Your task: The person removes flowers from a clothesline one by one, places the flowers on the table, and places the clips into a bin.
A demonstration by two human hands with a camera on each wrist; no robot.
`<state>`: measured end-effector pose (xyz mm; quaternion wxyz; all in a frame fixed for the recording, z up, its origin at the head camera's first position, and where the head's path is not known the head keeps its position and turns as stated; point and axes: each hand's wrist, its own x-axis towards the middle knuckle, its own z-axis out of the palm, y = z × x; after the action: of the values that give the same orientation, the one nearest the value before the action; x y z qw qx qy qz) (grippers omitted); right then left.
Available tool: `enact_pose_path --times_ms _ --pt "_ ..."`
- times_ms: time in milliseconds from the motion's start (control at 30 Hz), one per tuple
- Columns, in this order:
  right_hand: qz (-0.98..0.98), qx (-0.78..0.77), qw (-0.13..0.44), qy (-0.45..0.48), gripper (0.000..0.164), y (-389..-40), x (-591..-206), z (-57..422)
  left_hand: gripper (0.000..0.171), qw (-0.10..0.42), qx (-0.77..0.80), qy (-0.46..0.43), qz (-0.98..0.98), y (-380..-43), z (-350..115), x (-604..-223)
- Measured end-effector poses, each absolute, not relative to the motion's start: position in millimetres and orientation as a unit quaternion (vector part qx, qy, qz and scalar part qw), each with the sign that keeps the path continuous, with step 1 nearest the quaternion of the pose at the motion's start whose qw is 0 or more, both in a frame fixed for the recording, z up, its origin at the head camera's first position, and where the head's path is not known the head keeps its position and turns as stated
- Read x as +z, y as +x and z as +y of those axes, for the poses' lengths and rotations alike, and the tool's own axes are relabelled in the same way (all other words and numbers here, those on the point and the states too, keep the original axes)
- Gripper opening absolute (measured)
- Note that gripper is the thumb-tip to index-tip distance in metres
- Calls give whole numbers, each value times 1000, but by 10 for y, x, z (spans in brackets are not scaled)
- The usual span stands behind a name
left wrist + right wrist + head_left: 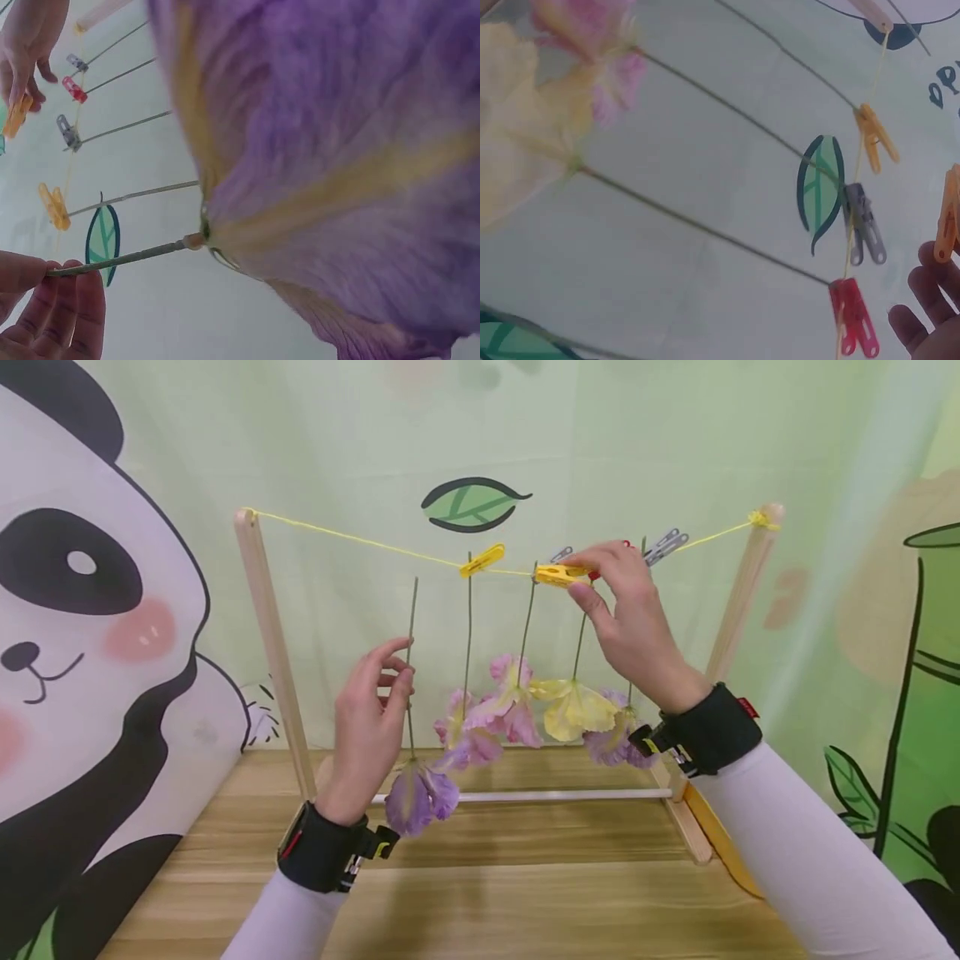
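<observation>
One bare left hand (367, 718) pinched the slender green stem (414, 610) of a purple ruffled-petal flower (411, 797), left of four pastel flowers (577, 710) clipped to a thin yellow cord (352, 536). The right hand (630, 618) pinched a yellow plastic clothespin (555, 576) near the cord.

Purple flower (337, 169) w/ yel. streaks, yel. peg (557, 575) & string (352, 537), red peg (855, 306), b/w panda (150, 560) w/ pink cheeks

Four flowers (577, 710) hang from the cord (352, 537) between two posts (273, 643) (a fifth flower (410, 797) is left of them).
</observation>
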<state>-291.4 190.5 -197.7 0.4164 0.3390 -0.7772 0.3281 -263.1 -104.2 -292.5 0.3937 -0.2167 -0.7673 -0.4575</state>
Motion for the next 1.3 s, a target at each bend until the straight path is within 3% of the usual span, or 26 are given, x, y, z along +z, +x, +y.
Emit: enact_pose_path --times_ms 233,900,1300 --pt "-774 343 446 289 30 -2827 -2271 2350 33 366 -446 -220 -787 -2611 -1045 -3038" --pt "-746 385 530 122 27 -2564 -3193 3369 35 363 -387 -260 -807 -2428 -1069 -3409" --pt "-780 354 512 71 31 -2738 -3422 3795 34 267 -305 -315 -858 -2379 -1107 -3442"
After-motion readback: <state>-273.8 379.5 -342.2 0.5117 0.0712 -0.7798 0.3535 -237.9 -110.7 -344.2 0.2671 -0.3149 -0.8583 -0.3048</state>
